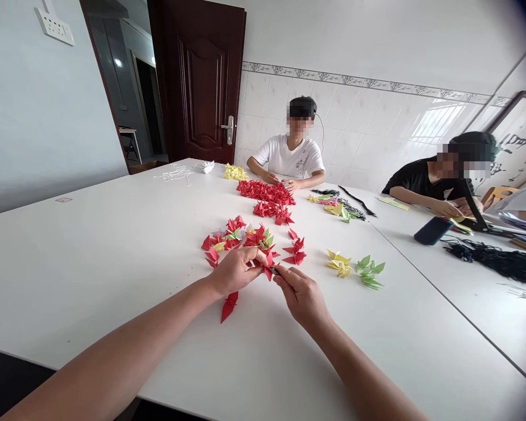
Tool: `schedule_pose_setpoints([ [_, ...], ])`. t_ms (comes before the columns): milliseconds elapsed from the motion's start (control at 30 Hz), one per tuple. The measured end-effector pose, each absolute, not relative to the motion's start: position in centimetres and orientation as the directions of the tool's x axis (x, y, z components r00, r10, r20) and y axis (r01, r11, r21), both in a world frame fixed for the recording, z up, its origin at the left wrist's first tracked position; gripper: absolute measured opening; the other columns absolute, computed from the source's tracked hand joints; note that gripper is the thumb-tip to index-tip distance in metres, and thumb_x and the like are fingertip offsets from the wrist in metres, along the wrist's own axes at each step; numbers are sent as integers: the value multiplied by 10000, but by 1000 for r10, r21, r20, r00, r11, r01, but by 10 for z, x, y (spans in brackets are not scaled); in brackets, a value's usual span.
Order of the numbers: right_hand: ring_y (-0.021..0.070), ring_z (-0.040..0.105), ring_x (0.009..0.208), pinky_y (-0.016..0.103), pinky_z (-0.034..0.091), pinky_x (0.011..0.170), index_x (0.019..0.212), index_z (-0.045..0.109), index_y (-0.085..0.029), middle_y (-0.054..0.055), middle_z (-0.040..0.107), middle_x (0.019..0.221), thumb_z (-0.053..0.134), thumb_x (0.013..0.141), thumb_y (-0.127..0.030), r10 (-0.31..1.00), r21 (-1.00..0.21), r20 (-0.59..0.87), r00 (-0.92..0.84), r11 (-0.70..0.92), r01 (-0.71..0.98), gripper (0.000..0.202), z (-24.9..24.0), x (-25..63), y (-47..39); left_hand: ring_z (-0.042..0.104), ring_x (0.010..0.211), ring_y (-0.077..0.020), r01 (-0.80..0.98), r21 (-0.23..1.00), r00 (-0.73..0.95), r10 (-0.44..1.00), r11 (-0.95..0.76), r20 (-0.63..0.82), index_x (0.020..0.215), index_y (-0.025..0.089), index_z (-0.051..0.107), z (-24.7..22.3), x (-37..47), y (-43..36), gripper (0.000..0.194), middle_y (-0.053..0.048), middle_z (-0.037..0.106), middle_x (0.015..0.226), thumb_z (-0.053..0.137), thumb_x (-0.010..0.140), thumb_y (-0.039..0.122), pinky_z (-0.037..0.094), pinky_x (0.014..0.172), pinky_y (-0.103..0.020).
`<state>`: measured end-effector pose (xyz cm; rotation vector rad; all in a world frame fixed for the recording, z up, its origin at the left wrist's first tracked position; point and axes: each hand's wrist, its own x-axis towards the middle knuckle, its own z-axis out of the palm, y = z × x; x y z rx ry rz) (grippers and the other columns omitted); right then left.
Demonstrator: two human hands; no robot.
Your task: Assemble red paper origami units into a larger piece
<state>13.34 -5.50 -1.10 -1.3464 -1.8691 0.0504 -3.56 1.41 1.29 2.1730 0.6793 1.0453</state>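
Note:
Between my two hands is a red origami crane (269, 257), its wings pointing up and down. My left hand (239, 270) pinches it from the left with thumb and forefinger. My right hand (301, 291) is closed around a small dark tool (274, 271) whose tip meets the crane; its kind is mostly hidden by the fingers. Just beyond my hands lies a loose ring of red, green, yellow and white cranes (235, 225). A single red crane (229, 306) rests on the table below my left wrist.
On the white table (127, 245) are a red crane pile (267, 192), yellow cranes (339, 263), green cranes (370, 272), white strings (175, 173) and dark cords (499, 260). A dark phone-like object (432, 230) lies right. One person (291, 155) sits opposite, another (438, 181) at right beside a paper cutter (476, 210).

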Motion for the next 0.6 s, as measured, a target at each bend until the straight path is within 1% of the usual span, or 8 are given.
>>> schedule_pose_setpoints([
  [200,126,534,603,211,434,554,1017,642,-189,31,579,695,382,899,-303,822,-487,559,-114,436,757,307,-11,133,-56,598,716,-114,193,728,555,685,-658,472,750,163,599,14,-36,13,83,-7,658,786,537,739,110,494,662,-221],
  [367,131,538,614,223,443,558,1041,633,-163,37,585,704,387,897,-291,828,-508,550,-105,432,745,312,-11,133,-56,601,727,-123,194,724,549,685,-661,478,751,162,593,14,-36,13,93,-14,661,791,519,733,107,493,657,-225],
  [500,131,561,639,235,463,586,1056,615,-180,47,621,773,431,881,-292,838,-547,540,-84,425,721,278,-8,133,-58,609,743,-137,212,740,536,709,-638,458,777,165,595,15,-39,16,59,-29,664,817,543,753,180,498,682,-246],
  [600,130,582,662,229,479,579,1072,591,-188,56,641,853,520,833,-328,840,-610,542,-21,410,678,286,-6,133,-59,613,779,-149,249,758,521,743,-603,420,798,171,598,17,-41,16,78,-34,665,844,562,762,231,499,711,-255],
])
